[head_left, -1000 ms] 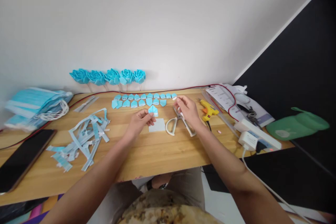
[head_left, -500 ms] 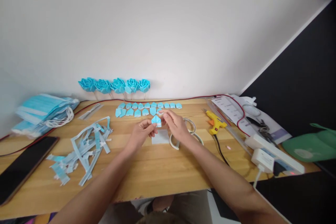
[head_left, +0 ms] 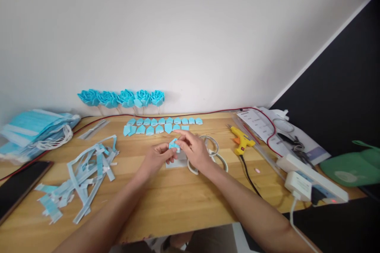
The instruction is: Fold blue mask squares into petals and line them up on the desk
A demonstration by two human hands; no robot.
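My left hand [head_left: 156, 158] and my right hand [head_left: 193, 150] meet over the middle of the wooden table [head_left: 184, 201]. Both pinch a small folded blue piece [head_left: 173, 145] held just above a pale square sheet [head_left: 176, 163]. White-handled scissors [head_left: 212, 153] lie right behind my right hand, partly hidden by it. Two rows of several folded blue petals [head_left: 160, 125] lie beyond my hands. Several blue fabric roses [head_left: 118, 97] lean on the white wall.
A heap of cut blue strips [head_left: 80, 174] lies at the left, with a stack of blue face masks [head_left: 32, 128] and a dark phone [head_left: 18, 187] further left. A yellow glue gun [head_left: 242, 139], papers [head_left: 267, 124], a power strip [head_left: 311, 180] and a green object [head_left: 347, 166] are at the right.
My right hand left the scissors and came left to join my left hand on the folded blue piece. The camera tilted a little, shifting the table lower in view.
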